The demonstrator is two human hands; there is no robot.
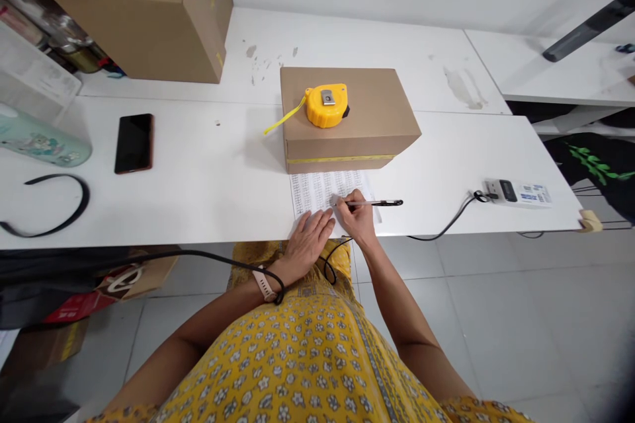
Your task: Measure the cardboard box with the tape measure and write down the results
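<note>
My right hand [358, 217] is closed round a black pen [384, 203], its tip down on a printed sheet of paper [310, 190]. Flat on the near edge of that sheet lies my left hand [308, 241], fingers stretched out and holding nothing. Just beyond the paper stands a closed brown cardboard box [347, 106], which covers the sheet's far end. A strip of yellow measuring tape [342, 159] runs along the box's front side. On top of the box rests a yellow tape measure [326, 106] with a yellow wrist strap.
A phone [134, 143], a black band [82, 195] and a mint bottle [44, 139] are on the left of the white table [223, 198]. Larger cardboard boxes [149, 20] stand behind them. At right lies a white power strip [518, 192] with a black cable [446, 228].
</note>
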